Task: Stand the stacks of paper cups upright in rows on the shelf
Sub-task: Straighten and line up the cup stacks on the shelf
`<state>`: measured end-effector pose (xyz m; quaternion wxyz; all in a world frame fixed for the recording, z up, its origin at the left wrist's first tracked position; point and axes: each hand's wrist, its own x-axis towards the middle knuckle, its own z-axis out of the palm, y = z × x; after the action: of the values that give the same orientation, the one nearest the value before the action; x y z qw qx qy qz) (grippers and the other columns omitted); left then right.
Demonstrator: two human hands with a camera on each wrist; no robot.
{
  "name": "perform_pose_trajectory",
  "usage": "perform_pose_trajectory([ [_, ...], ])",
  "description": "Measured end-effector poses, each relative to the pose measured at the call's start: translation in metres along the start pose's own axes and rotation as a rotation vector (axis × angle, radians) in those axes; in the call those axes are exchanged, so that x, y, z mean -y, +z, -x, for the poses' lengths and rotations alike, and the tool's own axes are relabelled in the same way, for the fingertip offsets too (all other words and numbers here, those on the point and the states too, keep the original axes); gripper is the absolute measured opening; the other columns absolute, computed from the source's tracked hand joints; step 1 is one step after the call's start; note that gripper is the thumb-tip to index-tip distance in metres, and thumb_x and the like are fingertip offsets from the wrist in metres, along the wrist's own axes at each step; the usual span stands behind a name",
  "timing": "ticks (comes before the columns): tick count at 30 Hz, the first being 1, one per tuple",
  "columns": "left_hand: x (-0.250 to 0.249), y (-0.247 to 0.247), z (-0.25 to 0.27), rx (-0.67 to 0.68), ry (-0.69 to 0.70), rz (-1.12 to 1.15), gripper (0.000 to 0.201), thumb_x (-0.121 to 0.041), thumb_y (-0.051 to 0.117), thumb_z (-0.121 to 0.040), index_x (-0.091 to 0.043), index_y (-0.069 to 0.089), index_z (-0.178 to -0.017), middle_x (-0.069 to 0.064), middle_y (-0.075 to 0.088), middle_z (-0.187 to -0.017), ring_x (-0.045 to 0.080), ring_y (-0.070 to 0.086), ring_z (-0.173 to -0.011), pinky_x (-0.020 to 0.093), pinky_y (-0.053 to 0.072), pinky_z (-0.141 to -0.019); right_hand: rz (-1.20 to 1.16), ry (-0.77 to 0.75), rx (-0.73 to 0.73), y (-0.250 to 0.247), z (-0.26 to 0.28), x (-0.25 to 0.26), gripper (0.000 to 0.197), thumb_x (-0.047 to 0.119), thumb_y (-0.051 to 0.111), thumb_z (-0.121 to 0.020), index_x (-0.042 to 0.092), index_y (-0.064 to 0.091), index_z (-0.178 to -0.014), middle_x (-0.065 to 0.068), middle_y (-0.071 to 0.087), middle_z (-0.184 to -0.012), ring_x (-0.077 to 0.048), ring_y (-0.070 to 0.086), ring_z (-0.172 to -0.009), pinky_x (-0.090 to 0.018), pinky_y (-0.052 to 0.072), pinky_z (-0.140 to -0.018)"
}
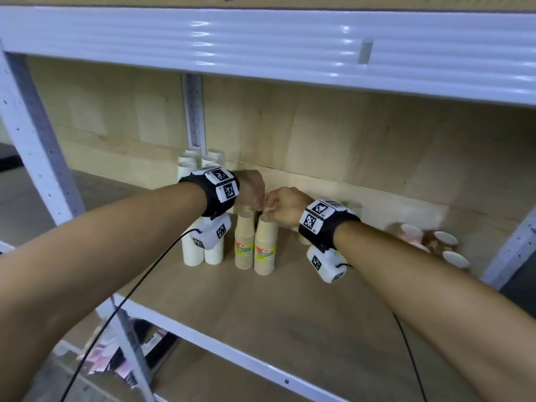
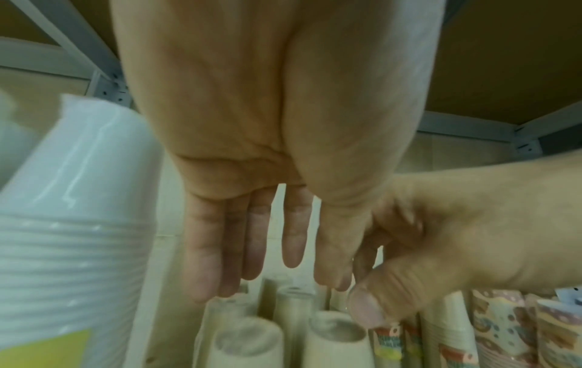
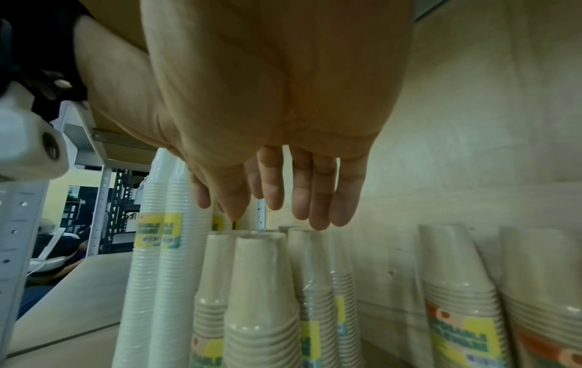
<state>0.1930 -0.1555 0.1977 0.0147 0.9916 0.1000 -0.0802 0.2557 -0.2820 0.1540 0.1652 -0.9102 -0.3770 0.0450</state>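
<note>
Both hands hover over the upright tan cup stacks (image 1: pixel 255 242) mid-shelf (image 1: pixel 290 309), left hand (image 1: pixel 249 188) fingers (image 2: pixel 252 236) straight, right hand (image 1: pixel 285 206) fingers (image 3: pixel 315 194) loosely extended; a careless brush likely topples these tall, narrow-topped stacks sideways into the white stacks (image 1: pixel 203 253).

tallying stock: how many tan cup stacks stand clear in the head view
2: left tan stack and right tan stack, side by side; more may be hidden behind.
</note>
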Motion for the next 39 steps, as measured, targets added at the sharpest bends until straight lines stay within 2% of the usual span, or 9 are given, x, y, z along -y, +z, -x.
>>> perform_pose_trajectory([
  [3,0.008,0.013,0.002,-0.024,0.014,0.064,0.03,-0.016,0.066,-0.088,-0.005,0.069,-0.116,0.005,0.065,-0.104,0.019,0.062,-0.091,0.018,0.047,-0.063,0.017,-0.025,0.006,0.01,-0.002,0.009,0.024,0.032,0.071,-0.081,0.02,0.069,-0.101,-0.002,0.068,-0.105,-0.022,0.064,-0.098,-0.032,0.054,-0.084],
  [7,0.012,0.027,0.001,-0.001,0.028,0.07,0.029,-0.02,0.066,-0.089,-0.005,0.069,-0.113,0.013,0.068,-0.116,0.028,0.064,-0.106,0.036,0.052,-0.088,-0.006,-0.029,0.024,0.019,-0.002,0.017,0.025,0.033,0.069,-0.084,0.018,0.071,-0.104,-0.001,0.068,-0.101,-0.019,0.063,-0.093,-0.029,0.051,-0.079],
  [13,0.016,0.039,-0.001,-0.033,0.076,0.101,0.03,-0.011,0.065,-0.091,-0.002,0.066,-0.12,0.013,0.065,-0.119,0.026,0.061,-0.107,0.026,0.042,-0.076,0.038,-0.02,0.04,0.032,-0.009,0.014,0.016,0.021,0.071,-0.081,0.011,0.072,-0.093,-0.01,0.069,-0.098,-0.025,0.064,-0.094,-0.027,0.045,-0.07],
  [22,0.022,0.046,-0.006,-0.075,0.06,0.183,0.024,-0.008,0.068,-0.085,-0.007,0.069,-0.109,0.009,0.068,-0.108,0.025,0.064,-0.099,0.029,0.046,-0.07,0.009,-0.041,0.075,0.03,-0.012,0.01,0.014,0.022,0.075,-0.078,0.017,0.063,-0.072,-0.006,0.065,-0.084,-0.024,0.062,-0.086,-0.03,0.048,-0.07],
  [25,0.022,0.043,-0.008,-0.04,0.043,0.212,0.02,-0.006,0.069,-0.083,-0.006,0.07,-0.103,0.013,0.07,-0.105,0.028,0.068,-0.093,0.033,0.054,-0.07,0.012,-0.032,0.076,0.026,-0.01,0.009,0.017,0.022,0.076,-0.078,0.01,0.07,-0.089,-0.006,0.066,-0.089,-0.023,0.062,-0.087,-0.03,0.048,-0.072],
  [29,0.013,0.035,-0.012,0.036,0.058,0.228,0.023,-0.005,0.072,-0.081,-0.001,0.07,-0.104,0.019,0.07,-0.101,0.027,0.064,-0.073,0.03,0.052,-0.06,0.01,-0.006,0.086,0.017,-0.004,0.004,0.026,0.02,0.075,-0.08,0.006,0.072,-0.102,-0.008,0.068,-0.097,-0.023,0.063,-0.091,-0.029,0.05,-0.075],
  [33,-0.003,0.026,-0.017,0.097,0.082,0.217,0.026,-0.011,0.074,-0.081,-0.011,0.07,-0.106,0.007,0.069,-0.094,0.018,0.064,-0.062,0.027,0.054,-0.055,0.005,0.012,0.094,0.002,0.006,-0.006,0.026,0.019,0.076,-0.08,0.004,0.07,-0.1,-0.005,0.066,-0.093,-0.018,0.06,-0.084,-0.024,0.045,-0.064],
  [36,-0.017,0.02,-0.024,0.087,0.121,0.221,0.021,-0.014,0.075,-0.079,-0.02,0.07,-0.098,0.002,0.068,-0.096,0.016,0.065,-0.072,0.024,0.05,-0.053,0.015,0.044,0.083,-0.01,0.012,-0.019,0.021,0.02,0.076,-0.079,0.01,0.069,-0.097,-0.002,0.064,-0.089,-0.017,0.059,-0.08,-0.019,0.04,-0.053],
  [39,-0.034,0.012,-0.03,0.072,0.14,0.275,0.023,-0.01,0.075,-0.081,-0.015,0.069,-0.102,0.005,0.066,-0.098,0.02,0.068,-0.079,0.025,0.057,-0.055,0.032,0.08,0.06,-0.022,0.017,-0.033,0.032,0.021,0.077,-0.079,0.008,0.07,-0.106,-0.002,0.064,-0.093,-0.015,0.058,-0.078,-0.019,0.04,-0.053],
])
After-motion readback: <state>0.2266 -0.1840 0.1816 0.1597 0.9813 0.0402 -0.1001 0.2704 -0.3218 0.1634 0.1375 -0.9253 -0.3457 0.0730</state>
